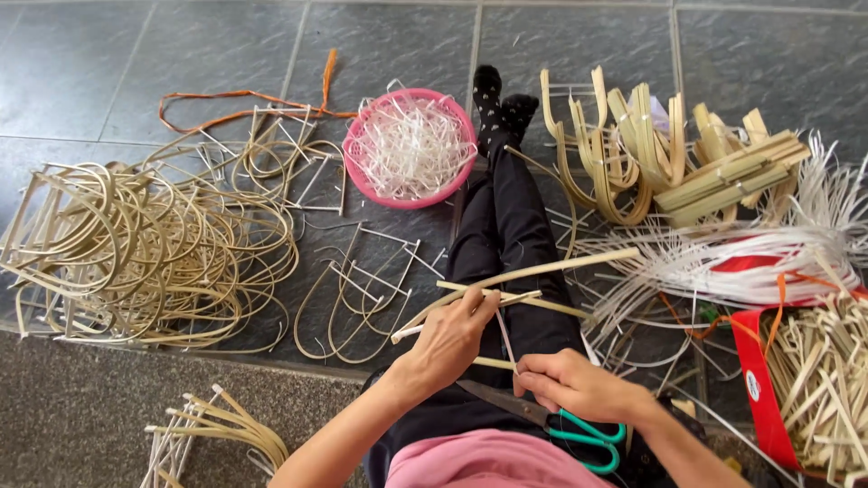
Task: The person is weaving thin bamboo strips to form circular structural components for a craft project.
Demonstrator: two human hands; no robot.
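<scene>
While the left hand [449, 336] pinches the bent bamboo strip [515, 276] over the lap, the right hand [571, 384] closes on a thin white tie [504, 339] at the crossing; keeping the tie taut should seat the joint. Green-handled scissors [579, 434] lie just beside, finished frames [145, 248] and a pink bowl [411, 149] on the floor.

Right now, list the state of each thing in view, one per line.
Left hand: shut on bent bamboo strip.
Right hand: pinching a thin white strip.
Scissors: closed, lying on the lap.
Pink bowl: full of white strips.
Finished hoops: piled on the floor.
Red bag: open, holding sticks.
</scene>
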